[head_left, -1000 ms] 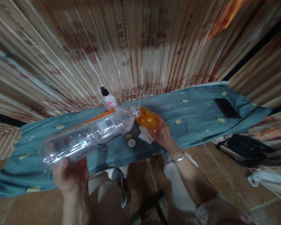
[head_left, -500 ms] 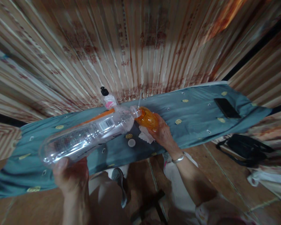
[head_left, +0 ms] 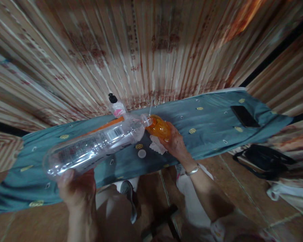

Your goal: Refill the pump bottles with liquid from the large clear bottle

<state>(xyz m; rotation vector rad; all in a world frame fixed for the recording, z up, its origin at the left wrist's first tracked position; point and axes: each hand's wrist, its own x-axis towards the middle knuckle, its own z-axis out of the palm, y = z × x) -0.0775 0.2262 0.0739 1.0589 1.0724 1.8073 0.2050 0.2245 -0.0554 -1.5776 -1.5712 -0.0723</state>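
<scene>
Moved basically nowhere since half a second ago, maybe just a hair at the base end of the big clear bottle (head_left: 98, 148). Otherwise can't spot any change in position, tilt or grip. Probably means a steady hold for now, keeping both bottles lined up neck to neck rather than going anywhere.

Gripping that clear bottle near its base with the left hand (head_left: 75, 188), thumb in view against the plastic. Lying well over on its side, above the blue-green cloth (head_left: 212, 124), and pointing neck-first toward the right hand (head_left: 175, 143). Closed around a small orange bottle (head_left: 160, 128) over on that side, with its neck right up at the clear one's mouth. Can't tell whether inserted or only touching, and can't make out any flow between them.

Compared with the earlier frame, also seeing no difference in the bits around: white disc (head_left: 141, 154) on the cloth, crumpled tissue (head_left: 158, 146) just below the orange bottle, pump bottle (head_left: 118, 109) with a black top behind the clear one, phone (head_left: 244, 116) well off to the right. Same deal for the black bag (head_left: 265, 161), lower down past the cloth's near edge.
</scene>
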